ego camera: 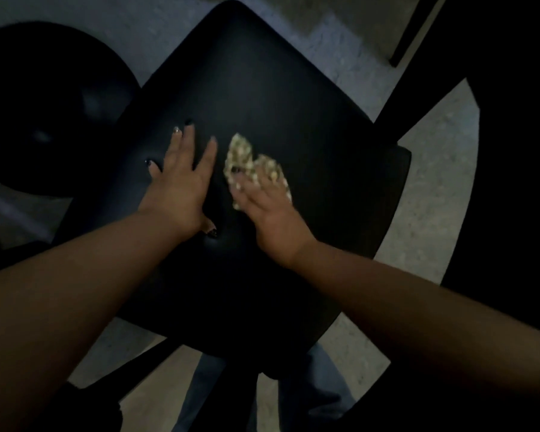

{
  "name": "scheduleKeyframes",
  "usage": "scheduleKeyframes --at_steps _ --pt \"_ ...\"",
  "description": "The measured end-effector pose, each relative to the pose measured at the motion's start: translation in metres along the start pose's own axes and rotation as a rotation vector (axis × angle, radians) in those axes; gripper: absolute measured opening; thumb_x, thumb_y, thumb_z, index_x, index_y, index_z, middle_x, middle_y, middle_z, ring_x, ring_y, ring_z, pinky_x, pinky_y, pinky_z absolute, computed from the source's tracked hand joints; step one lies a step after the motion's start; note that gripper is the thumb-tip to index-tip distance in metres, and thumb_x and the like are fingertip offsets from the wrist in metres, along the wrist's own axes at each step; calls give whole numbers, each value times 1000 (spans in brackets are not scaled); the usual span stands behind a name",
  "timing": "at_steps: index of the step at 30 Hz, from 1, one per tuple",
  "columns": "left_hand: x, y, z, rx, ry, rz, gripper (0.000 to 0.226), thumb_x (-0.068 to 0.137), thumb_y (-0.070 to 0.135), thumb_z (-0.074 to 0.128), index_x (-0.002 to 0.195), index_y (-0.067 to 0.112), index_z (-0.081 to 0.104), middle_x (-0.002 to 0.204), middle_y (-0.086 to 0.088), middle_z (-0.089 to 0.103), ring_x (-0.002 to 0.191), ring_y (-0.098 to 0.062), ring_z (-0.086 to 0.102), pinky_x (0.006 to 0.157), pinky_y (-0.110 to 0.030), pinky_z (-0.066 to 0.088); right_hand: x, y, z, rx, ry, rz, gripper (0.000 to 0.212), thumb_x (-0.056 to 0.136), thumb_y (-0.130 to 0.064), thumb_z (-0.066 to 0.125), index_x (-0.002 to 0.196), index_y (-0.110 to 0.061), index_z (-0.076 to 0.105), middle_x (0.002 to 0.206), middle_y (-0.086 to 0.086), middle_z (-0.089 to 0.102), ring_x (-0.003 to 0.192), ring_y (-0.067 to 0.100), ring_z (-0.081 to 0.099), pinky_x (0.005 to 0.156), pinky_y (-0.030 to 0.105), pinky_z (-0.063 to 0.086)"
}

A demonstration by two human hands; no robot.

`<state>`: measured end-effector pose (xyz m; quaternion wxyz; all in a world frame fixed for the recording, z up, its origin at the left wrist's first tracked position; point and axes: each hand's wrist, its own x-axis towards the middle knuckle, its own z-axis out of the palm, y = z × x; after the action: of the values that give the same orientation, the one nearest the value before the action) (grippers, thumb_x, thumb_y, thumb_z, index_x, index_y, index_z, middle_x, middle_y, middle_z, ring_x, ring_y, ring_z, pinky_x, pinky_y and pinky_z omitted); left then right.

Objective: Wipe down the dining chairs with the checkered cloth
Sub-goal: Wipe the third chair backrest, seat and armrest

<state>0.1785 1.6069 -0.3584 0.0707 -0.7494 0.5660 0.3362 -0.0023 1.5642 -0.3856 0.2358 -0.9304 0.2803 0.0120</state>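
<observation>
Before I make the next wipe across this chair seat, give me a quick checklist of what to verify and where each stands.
1. Checkered cloth under the right hand: ok, fingers press it onto the seat.
2. Left hand bracing the black chair seat: ok, flat, fingers spread.
3. Cloth spread out for full contact: not ok, it looks bunched.
4. Seat ahead of the cloth free of objects: ok.
5. Dust or marks left on the seat: cannot tell, too dark.

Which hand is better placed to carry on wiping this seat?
Right. The right hand already has the checkered cloth under its fingers on the black chair seat; the left hand lies flat beside it, bare.
</observation>
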Motion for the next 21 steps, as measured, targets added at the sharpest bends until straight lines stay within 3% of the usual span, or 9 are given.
scheduleKeyframes --at_steps 2,3,6,9,12,14,16,19,21 --pt "-9 -16 0 -10 48 1 134 62 42 89 156 18 -3 160 -8 -25 149 -27 -16 120 -55 11 1 28 -18 -51 -59 -255 47 83 10 50 129 4 53 138 28 44 129 58 31 108 62 17" --pt "-15 -26 0 14 41 -20 133 62 48 87 156 22 -3 159 -6 -27 148 -28 -17 119 -56 12 11 49 -31 -93 -45 -270 48 84 11 50 131 2 52 140 28 43 131 56 30 109 61 17" --pt "-30 -51 2 54 -87 -67 144 50 60 87 151 42 -14 154 6 -37 143 -35 -28 110 -69 14 56 94 -53 -105 22 103 66 84 14 43 146 -8 32 155 19 19 144 41 10 117 42 0" --pt "-32 -55 3 17 -141 -38 150 44 55 91 149 47 -16 152 11 -41 140 -34 -35 105 -76 11 88 100 -56 13 166 381 72 79 16 41 146 -8 33 157 11 20 145 28 15 115 23 -1" --pt "-29 -54 0 1 -188 -55 152 45 44 94 148 48 -17 152 12 -41 139 -33 -38 104 -77 10 88 47 -32 16 246 524 72 80 13 37 149 -8 28 157 17 17 145 34 13 119 39 1" --pt "-28 -62 -4 21 -210 -22 154 47 35 96 145 49 -22 151 13 -41 140 -32 -36 106 -75 15 54 -11 4 -88 156 312 61 89 4 34 149 -7 26 152 26 24 140 43 22 115 51 19" --pt "-29 -74 -10 51 -229 29 155 49 28 96 137 46 -29 146 15 -44 140 -30 -33 111 -69 19 0 -59 29 -192 -28 -122 46 98 -5 29 144 -4 30 134 31 47 124 47 45 100 53 40" --pt "-28 -78 -16 101 -234 77 155 50 24 96 141 33 -30 141 15 -41 142 -33 -27 114 -61 22 -59 -67 28 -65 -442 -682 41 99 -13 39 139 -8 45 141 21 46 133 44 37 112 55 25" --pt "-29 -74 -15 124 -220 71 154 52 22 95 149 27 -24 141 16 -41 143 -34 -26 114 -61 24 -48 -19 14 -175 -274 -753 45 99 -20 38 143 -14 41 148 12 40 137 33 35 115 45 18"
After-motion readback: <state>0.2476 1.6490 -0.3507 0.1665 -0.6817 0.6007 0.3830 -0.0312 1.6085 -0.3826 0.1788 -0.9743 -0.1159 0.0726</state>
